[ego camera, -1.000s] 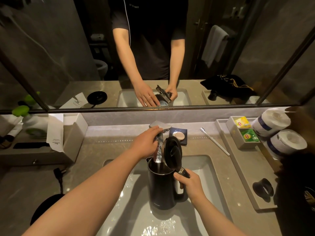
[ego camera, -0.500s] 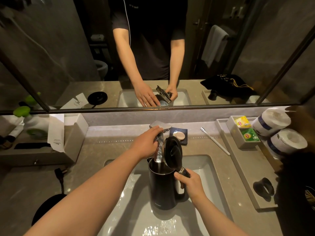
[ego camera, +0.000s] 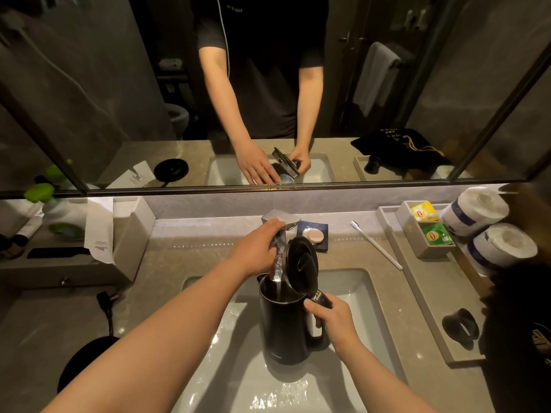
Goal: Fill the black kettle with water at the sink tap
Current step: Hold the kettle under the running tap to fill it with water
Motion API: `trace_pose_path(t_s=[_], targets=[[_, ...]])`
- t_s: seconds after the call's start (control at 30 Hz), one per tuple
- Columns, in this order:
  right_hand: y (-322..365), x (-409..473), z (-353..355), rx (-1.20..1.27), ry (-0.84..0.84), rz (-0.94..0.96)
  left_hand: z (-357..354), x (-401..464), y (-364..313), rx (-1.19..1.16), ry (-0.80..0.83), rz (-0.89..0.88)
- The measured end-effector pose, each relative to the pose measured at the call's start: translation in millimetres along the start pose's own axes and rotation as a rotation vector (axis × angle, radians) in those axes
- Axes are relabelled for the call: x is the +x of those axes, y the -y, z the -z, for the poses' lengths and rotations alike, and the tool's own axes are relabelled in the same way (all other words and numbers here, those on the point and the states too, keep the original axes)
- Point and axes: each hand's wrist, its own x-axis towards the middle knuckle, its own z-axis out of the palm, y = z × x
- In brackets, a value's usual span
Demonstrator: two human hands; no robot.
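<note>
Two hands are sharing the job: the right hand point(ego camera: 335, 318), fingers wrapped around the handle, is steadying the tall black metal kettle point(ego camera: 286, 323), hinged lid point(ego camera: 301, 265) open, in the white sink basin point(ego camera: 362, 296) so the stream drops inside, while the left hand point(ego camera: 256, 253) is resting curled fingers on the square chrome tap point(ego camera: 281, 219) at the counter's back edge.

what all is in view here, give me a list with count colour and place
kettle: 1, black, in the sink, lid open
tap: 1, silver, behind the sink, water running
sink: 1, white, centre
soap: 1, beige, dark dish beside tap
toothbrush: 1, white, counter right
tea bags: 2, yellow and green, grey box
toilet rolls: 2, white, far right
kettle base: 1, black, counter left
left hand: on the tap
right hand: gripping the kettle handle
</note>
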Motion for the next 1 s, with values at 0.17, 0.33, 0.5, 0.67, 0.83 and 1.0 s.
trace_pose_path(t_s=[0.17,0.33,0.5,0.67,0.83,1.0], targets=[[-1.3,0.2,1.2,-0.017,-0.005,-0.004,0.6,-1.0,-1.8,0.004,0.0,-0.003],[-2.0,-0.6,2.0,-0.013,-0.017,-0.016,0.6,-2.2,-3.0,0.006,-0.005,-0.009],[-1.3,-1.9,2.1,-0.007,-0.019,-0.02,1.5,-3.0,-4.5,0.012,0.005,-0.001],[-0.2,-2.7,1.4,0.004,-0.019,-0.022,1.8,-2.9,-4.8,0.015,0.015,0.006],[-1.0,-3.2,1.1,0.02,-0.008,-0.003,0.3,-3.0,-3.2,0.012,0.012,0.0],[-2.7,-2.5,1.0,0.026,-0.001,0.006,-0.7,-2.7,-2.5,0.001,0.011,0.002]])
